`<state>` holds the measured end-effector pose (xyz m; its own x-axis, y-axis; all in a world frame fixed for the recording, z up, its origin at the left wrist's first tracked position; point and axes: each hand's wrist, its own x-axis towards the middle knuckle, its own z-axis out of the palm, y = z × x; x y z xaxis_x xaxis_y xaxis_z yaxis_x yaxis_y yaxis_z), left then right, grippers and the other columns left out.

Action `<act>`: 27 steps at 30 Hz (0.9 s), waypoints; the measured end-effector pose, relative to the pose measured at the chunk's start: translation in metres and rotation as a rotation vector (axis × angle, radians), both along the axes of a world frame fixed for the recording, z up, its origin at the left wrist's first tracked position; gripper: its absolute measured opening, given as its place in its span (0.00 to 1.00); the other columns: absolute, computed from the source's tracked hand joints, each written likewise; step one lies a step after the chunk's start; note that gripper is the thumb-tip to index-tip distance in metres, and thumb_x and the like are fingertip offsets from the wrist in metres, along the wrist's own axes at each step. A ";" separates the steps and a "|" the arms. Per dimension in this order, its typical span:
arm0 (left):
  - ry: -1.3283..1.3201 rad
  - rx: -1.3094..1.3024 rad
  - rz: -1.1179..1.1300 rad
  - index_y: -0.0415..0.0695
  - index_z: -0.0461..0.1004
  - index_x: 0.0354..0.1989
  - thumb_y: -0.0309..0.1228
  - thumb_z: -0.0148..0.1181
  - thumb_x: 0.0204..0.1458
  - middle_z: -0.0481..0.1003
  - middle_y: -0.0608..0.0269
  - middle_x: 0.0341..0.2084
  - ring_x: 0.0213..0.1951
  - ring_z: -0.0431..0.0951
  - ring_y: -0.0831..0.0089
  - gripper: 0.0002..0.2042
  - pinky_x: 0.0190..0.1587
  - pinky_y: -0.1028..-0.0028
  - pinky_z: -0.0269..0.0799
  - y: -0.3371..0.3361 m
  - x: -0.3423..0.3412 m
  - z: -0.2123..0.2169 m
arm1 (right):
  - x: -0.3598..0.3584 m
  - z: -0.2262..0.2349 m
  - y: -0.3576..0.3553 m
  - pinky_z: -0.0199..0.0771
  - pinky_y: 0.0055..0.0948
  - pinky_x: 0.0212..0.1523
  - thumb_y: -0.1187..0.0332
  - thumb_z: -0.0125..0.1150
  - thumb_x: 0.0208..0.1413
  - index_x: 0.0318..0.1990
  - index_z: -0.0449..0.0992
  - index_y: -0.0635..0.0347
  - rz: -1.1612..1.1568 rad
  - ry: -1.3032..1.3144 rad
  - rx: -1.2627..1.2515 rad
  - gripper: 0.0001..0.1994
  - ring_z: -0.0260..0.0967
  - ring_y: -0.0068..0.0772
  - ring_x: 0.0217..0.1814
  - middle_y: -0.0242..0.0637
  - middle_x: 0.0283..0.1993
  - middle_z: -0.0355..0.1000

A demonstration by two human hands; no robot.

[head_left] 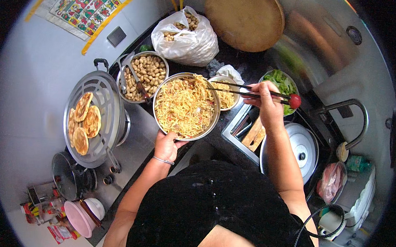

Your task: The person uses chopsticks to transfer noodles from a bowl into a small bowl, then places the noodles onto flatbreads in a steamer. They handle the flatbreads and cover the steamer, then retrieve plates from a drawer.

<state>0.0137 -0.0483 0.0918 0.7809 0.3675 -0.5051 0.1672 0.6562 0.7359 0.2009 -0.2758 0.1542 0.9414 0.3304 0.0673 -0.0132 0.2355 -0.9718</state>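
Observation:
My left hand [166, 146] grips the near rim of a large steel bowl [212, 119] heaped with yellow shredded food mixed with red bits, and a thin bracelet sits on that wrist. My right hand [266, 102] holds dark chopsticks [234, 92] with red rounded tops. Their tips reach left over a small white bowl [218, 79] that holds some of the same yellow shreds. That small bowl stands just behind the big one, at its right.
A steel bowl of peanuts [145, 75] with a utensil, a plastic bag of peanuts [186, 37] and a round wooden board [244, 19] lie behind. Flatbreads [84, 123] rest on a steamer rack at left. A bowl of greens [283, 83], sink, pot lid [300, 150] and faucet [355, 115] are at right.

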 end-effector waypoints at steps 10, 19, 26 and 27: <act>-0.038 0.053 -0.081 0.42 0.57 0.56 0.17 0.43 0.46 0.69 0.53 0.48 0.46 0.74 0.58 0.24 0.41 0.56 0.77 -0.010 0.011 0.001 | 0.000 -0.058 0.022 0.79 0.31 0.32 0.60 0.44 0.62 0.33 0.65 0.61 -0.032 0.274 0.095 0.13 0.74 0.38 0.31 0.44 0.32 0.70; -0.059 0.019 -0.048 0.42 0.59 0.53 0.16 0.42 0.45 0.69 0.53 0.46 0.43 0.76 0.59 0.23 0.38 0.58 0.78 -0.013 0.018 0.001 | -0.012 -0.050 -0.008 0.80 0.31 0.31 0.59 0.44 0.62 0.33 0.64 0.60 0.016 0.339 0.127 0.13 0.74 0.39 0.33 0.42 0.33 0.69; -0.050 0.061 -0.104 0.43 0.57 0.56 0.17 0.43 0.46 0.68 0.53 0.48 0.46 0.74 0.59 0.25 0.40 0.57 0.78 -0.020 0.022 0.000 | -0.012 -0.027 0.021 0.79 0.31 0.34 0.59 0.43 0.63 0.34 0.65 0.62 -0.087 0.183 0.168 0.14 0.73 0.36 0.34 0.42 0.34 0.68; -0.053 0.065 -0.118 0.43 0.57 0.56 0.17 0.43 0.45 0.68 0.54 0.48 0.46 0.74 0.59 0.25 0.40 0.57 0.78 -0.021 0.022 -0.003 | -0.009 -0.030 0.027 0.79 0.30 0.35 0.61 0.43 0.62 0.36 0.67 0.65 -0.101 0.175 0.222 0.14 0.73 0.35 0.33 0.41 0.35 0.68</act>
<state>0.0356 -0.0698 0.0893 0.8455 0.3023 -0.4402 0.2001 0.5849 0.7860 0.1914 -0.2489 0.1240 0.9726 0.2295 -0.0386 -0.1413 0.4507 -0.8814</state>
